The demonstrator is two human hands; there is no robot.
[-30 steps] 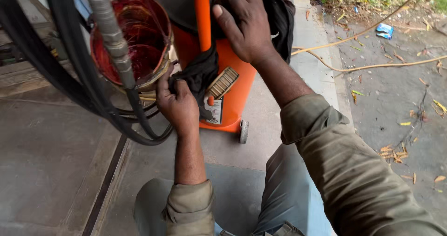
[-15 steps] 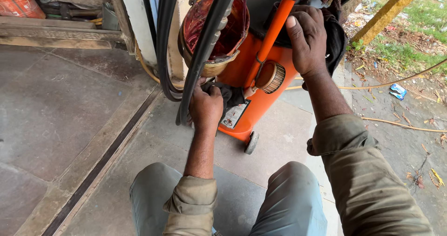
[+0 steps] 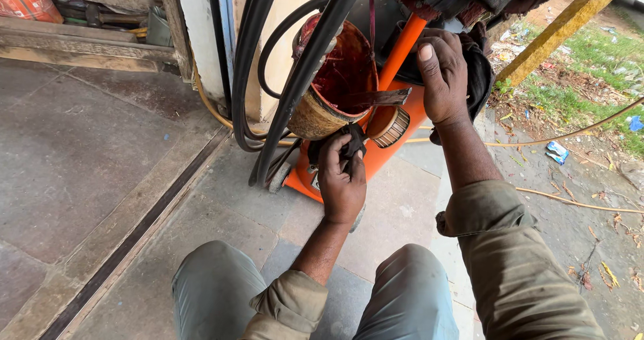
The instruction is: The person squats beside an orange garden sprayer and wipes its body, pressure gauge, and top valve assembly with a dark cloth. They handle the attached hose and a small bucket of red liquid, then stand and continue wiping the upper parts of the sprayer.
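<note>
Left hand: your left hand (image 3: 342,182) was closed, fingers curled together around a dark rag (image 3: 349,142), pressing it against the lower body of the orange wheeled machine (image 3: 382,155).
Right hand: your right hand (image 3: 443,78) lay palm-down, fingers wrapped over a dark cloth (image 3: 477,72) at the upper part of the machine, just beside the orange handle tube (image 3: 402,48).
Machine position: it stood on the stone paving (image 3: 100,152) directly ahead of your knees, near the doorway track (image 3: 144,219).
Machine axis: the long axis ran upright, tilted slightly; the handle tube pointed up and to the right, away from you.
Red bucket: a stained red bucket (image 3: 339,78) sat tipped against the machine, its mouth facing you and to the right.
Round part: a ribbed round part (image 3: 389,125) showed just right of the rag.
Hoses: black hoses (image 3: 268,78) looped down at the machine's left side, touching the bucket.
Ground right: a yellow cord (image 3: 570,135) crossed the littered soil.
</note>
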